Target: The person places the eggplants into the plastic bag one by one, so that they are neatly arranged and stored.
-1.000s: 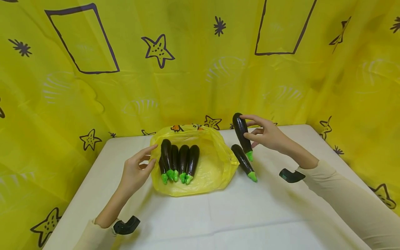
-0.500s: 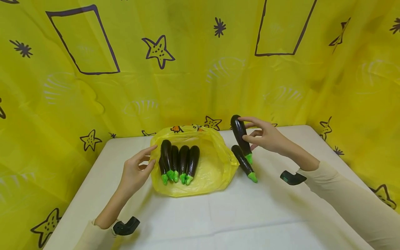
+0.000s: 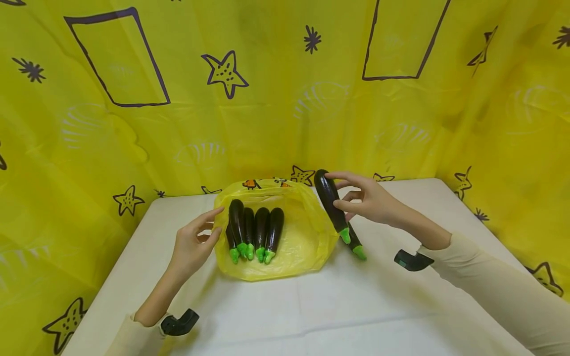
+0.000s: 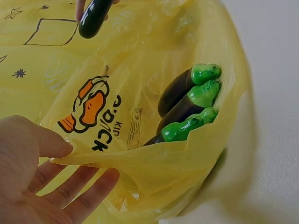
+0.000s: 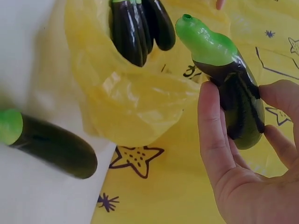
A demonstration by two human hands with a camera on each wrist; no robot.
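My right hand (image 3: pixel 369 200) grips a dark, glossy eggplant (image 3: pixel 328 198) at the right rim of a yellow plastic bag (image 3: pixel 307 247); its green stem end points down. In the right wrist view, thumb and fingers lie on both sides of this eggplant (image 5: pixel 238 102). My left hand (image 3: pixel 191 244) pinches the bag's left rim, holding its mouth wide. Several eggplants (image 3: pixel 262 232) lie side by side inside the bag, green ends toward me. One more eggplant (image 3: pixel 355 244) rests on the white table just right of the bag, partly hidden behind the held one.
The white-covered table (image 3: pixel 285 316) has a crease across its front part. A yellow curtain (image 3: pixel 276 123) with dark star drawings surrounds it at the back and sides. Black camera mounts (image 3: pixel 180 322) sit at both wrists.
My right hand has moved left and slightly down with the eggplant, from above the loose eggplant to the bag's right rim. The left hand and bag stay in place.
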